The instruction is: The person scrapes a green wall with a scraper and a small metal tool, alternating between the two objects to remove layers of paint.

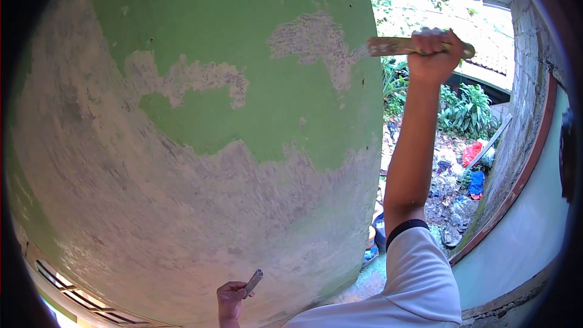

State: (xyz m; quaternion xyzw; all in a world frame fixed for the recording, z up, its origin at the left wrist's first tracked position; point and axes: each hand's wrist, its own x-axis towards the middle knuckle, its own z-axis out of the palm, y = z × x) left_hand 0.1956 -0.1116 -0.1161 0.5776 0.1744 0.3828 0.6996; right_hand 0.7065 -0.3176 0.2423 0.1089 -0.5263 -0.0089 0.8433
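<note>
A wall (pixel 200 85) with green paint, much of it scraped down to grey plaster, fills the view. My right hand (pixel 432 54) is raised high at the wall's right edge, gripping a scraper (pixel 395 46) by its handle; the blade tip touches a bare patch (pixel 316 39). Low at the bottom, my left hand (pixel 231 297) holds a small grey metal piece (pixel 253 280) close to the wall.
Beyond the wall's right edge lie a yard with rubble, red and blue litter (pixel 473 167) and green plants (pixel 464 109). A grey block wall (pixel 528 85) with a reddish frame stands at the right. A louvred vent (pixel 73 288) sits bottom left.
</note>
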